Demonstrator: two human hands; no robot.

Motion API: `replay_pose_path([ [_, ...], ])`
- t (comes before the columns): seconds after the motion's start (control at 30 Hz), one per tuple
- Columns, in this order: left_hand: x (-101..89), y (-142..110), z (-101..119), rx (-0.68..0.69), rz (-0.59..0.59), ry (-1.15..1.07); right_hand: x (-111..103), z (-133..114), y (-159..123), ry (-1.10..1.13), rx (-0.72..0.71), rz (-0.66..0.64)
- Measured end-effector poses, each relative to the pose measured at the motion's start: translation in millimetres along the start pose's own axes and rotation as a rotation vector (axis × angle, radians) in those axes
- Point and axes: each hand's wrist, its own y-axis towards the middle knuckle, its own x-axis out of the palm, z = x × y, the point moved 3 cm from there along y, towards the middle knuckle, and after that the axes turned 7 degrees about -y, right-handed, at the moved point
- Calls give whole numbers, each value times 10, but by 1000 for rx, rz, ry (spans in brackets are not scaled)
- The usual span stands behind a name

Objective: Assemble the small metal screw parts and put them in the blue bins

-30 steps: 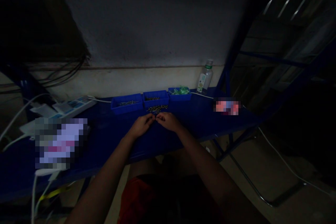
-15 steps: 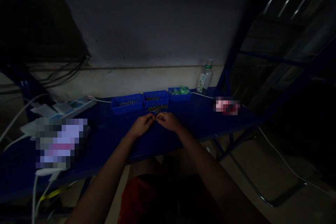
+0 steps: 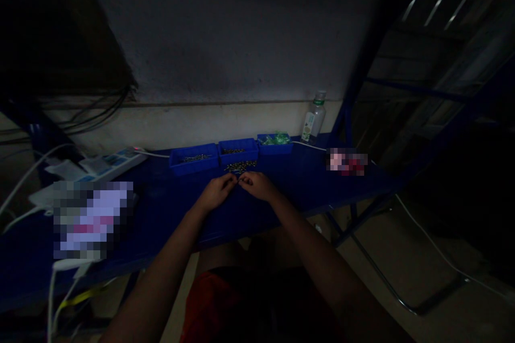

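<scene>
My left hand (image 3: 218, 191) and my right hand (image 3: 258, 186) meet above the blue table (image 3: 237, 220), their fingertips almost touching. Both are closed in a pinch. Whatever sits between the fingers is too small and dark to name. Just beyond the fingertips lies a loose pile of small brass-coloured and silvery metal parts (image 3: 241, 165). Behind it stands a blue bin (image 3: 238, 159) with similar small parts. The blue bin on the left (image 3: 195, 165) holds thin silvery pieces, and the right-hand blue bin (image 3: 277, 149) holds crumpled green translucent material.
A clear bottle (image 3: 315, 120) stands by the wall at the back right, near a blurred-out pink item (image 3: 348, 162). On the left are a white power strip (image 3: 112, 163) with plugs and cables, and a pixelated flat object (image 3: 94, 220). A blue frame post (image 3: 350, 112) rises at the right.
Both hands stay pinched together in nearly the same place, with only slight finger movement. The view has shifted very slightly.
</scene>
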Motion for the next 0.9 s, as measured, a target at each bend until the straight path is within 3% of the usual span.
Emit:
replay_pose_path([
  [0.9,1,1,14,3,27,27,-50,-66,2,30,36,10],
])
